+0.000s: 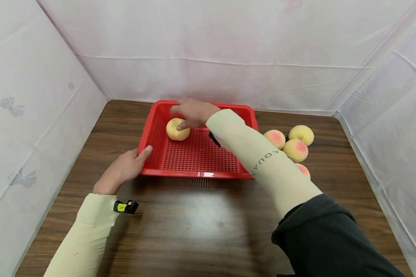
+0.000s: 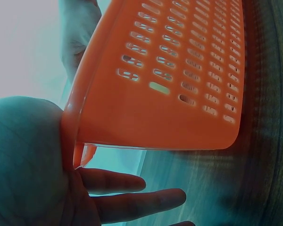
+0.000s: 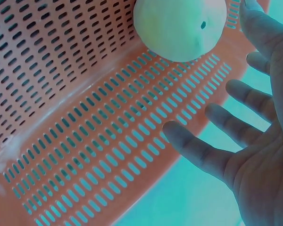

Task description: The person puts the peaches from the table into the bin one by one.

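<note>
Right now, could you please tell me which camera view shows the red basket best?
The head view: it shows most of the basket, inside and rim, with the right hand and sleeve covering part. The left wrist view shows only part of its outside, close up; the right wrist view, part of its slotted inside.

So it's a dark brown table with a streaky wood grain, kinda glossy too (there's a pale patch of glare in front of the basket). The red plastic basket sits on it, with the table's back edge right behind. Over to the right of the basket there's a loose bunch of peaches, yellow with pink blushes, lying straight on the wood; some are partly hidden, so can't tell exactly how many.
</note>
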Demonstrator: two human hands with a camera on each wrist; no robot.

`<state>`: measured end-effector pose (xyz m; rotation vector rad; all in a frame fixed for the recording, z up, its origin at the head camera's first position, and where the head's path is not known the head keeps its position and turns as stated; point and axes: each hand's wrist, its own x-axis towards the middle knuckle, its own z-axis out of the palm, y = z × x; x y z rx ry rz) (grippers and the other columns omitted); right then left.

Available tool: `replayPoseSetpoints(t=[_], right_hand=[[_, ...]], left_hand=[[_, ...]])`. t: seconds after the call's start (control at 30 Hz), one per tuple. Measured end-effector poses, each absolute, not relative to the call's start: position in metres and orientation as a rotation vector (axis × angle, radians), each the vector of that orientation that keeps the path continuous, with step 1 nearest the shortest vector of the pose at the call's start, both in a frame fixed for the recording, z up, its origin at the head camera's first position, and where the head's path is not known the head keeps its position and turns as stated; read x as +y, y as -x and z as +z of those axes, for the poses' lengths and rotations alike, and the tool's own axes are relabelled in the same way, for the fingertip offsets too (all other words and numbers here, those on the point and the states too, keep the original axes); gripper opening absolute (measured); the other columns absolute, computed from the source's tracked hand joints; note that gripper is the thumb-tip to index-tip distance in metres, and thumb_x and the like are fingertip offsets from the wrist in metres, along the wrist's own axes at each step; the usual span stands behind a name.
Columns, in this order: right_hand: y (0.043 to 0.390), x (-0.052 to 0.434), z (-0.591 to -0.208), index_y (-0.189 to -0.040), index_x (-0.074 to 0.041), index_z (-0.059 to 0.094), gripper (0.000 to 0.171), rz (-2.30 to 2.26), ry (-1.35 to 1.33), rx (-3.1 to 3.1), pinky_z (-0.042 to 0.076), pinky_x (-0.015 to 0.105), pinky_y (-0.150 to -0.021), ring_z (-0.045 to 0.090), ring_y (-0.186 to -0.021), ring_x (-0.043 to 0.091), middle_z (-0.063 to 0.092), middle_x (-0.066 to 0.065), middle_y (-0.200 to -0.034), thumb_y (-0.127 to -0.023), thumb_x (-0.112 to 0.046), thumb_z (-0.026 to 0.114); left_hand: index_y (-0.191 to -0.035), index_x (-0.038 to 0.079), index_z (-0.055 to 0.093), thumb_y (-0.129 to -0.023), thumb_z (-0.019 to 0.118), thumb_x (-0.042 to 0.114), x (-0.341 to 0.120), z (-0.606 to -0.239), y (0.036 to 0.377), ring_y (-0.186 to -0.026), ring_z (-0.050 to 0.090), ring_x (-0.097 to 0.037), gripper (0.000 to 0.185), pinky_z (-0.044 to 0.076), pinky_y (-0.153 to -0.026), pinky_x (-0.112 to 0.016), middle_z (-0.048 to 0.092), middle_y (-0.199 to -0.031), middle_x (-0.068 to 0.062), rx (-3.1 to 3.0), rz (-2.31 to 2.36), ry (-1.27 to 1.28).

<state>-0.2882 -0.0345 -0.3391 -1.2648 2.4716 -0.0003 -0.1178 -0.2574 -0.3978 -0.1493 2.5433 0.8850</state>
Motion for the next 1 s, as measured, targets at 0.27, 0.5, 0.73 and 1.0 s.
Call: replayPoseSetpoints(t=[0.27,0.5,0.73,1.0], right_hand=[[0.293,-0.027,-0.336,-0.152,-0.020,0.048,0.060,0.014,1.260,2.485,0.039,0.038,-0.119,0.044,-0.143,0.025,0.046,0.004,-0.158,-0.100,-0.042,0.069],[0.295,-0.019,-0.332,-0.156,-0.021,0.045,0.061,0.003,1.214,2.485,0.039,0.040,-0.120,0.043,-0.146,0.024,0.041,0.004,-0.161,-0.102,-0.042,0.066],[0.296,-0.012,-0.326,-0.154,-0.020,0.047,0.059,0.001,1.210,2.498,0.039,0.041,-0.120,0.047,-0.145,0.025,0.045,0.005,-0.158,-0.102,-0.040,0.066],[0.297,-0.004,-0.320,-0.151,-0.019,0.050,0.057,0.017,1.218,2.510,0.043,0.041,-0.115,0.056,-0.136,0.027,0.051,0.006,-0.149,-0.101,-0.041,0.068]], left_hand=[[-0.119,0.001,0.058,-0.107,0.026,0.064,-0.257,-0.398,0.119,-0.085,0.056,-0.024,0.072,0.043,-0.073,-0.036,0.064,-0.095,-0.014,2.564,0.861,0.145],[-0.119,0.001,0.058,-0.108,0.028,0.063,-0.256,-0.398,0.119,-0.084,0.056,-0.024,0.069,0.043,-0.072,-0.036,0.064,-0.095,-0.014,2.551,0.872,0.155],[-0.117,0.002,0.058,-0.108,0.028,0.062,-0.256,-0.397,0.120,-0.081,0.054,-0.024,0.068,0.042,-0.069,-0.035,0.063,-0.093,-0.013,2.547,0.876,0.171],[-0.117,0.002,0.057,-0.108,0.028,0.063,-0.258,-0.397,0.121,-0.081,0.053,-0.024,0.068,0.041,-0.068,-0.035,0.063,-0.092,-0.013,2.546,0.861,0.177]])
